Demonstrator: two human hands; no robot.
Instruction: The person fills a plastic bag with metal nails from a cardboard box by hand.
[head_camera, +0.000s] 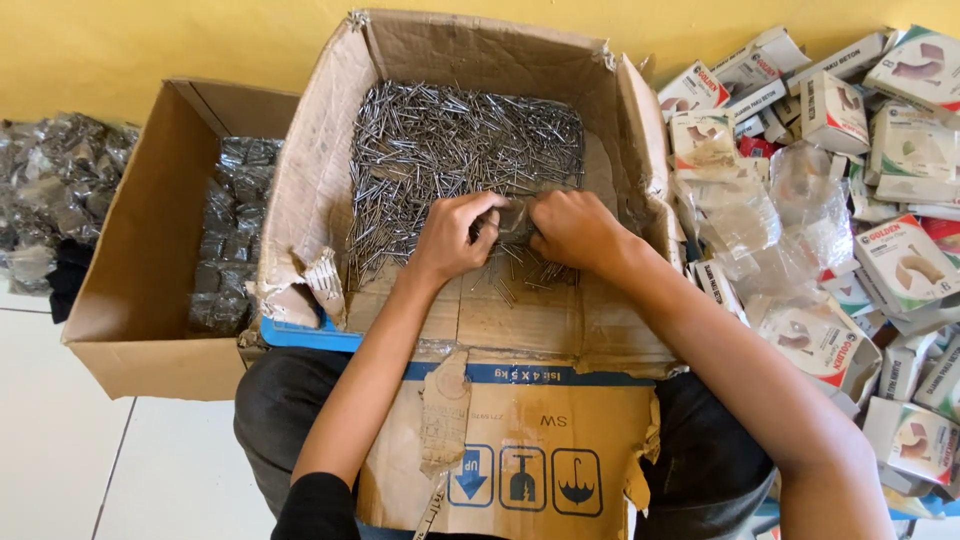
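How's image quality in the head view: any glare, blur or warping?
Head view: light even and soft, shadows faint; small glints on the nails and shine on the plastic bags; both hands sharp, no motion blur; wide-angle bend shows in the box walls and the small cartons at the frame edge.

A carton rests on the person's lap, with a heap of nails filling its far half. On the floor to its left stands a second carton holding packets. Small boxes are piled on its right.
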